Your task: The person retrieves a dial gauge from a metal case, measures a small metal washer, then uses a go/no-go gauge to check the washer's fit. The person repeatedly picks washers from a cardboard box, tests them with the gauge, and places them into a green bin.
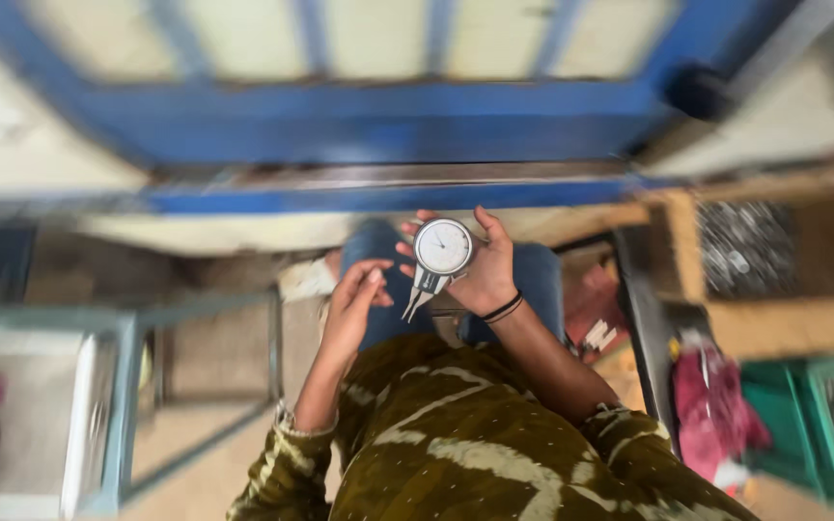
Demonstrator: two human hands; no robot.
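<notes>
White dial gauge (442, 247) in rt hand (480, 270)

Even, soft daylight, fairly bright, with no hard shadows or glare. Only the centre is sharp: the white dial gauge (443, 247) and the right hand (480, 265) holding it. Toward every edge the picture smears into streaky radial blur; the far blue frame (359, 121) bends.

Blue metal frame (369, 125) ahead; wooden crate (774, 260) right; pale floor (195, 453).
</notes>
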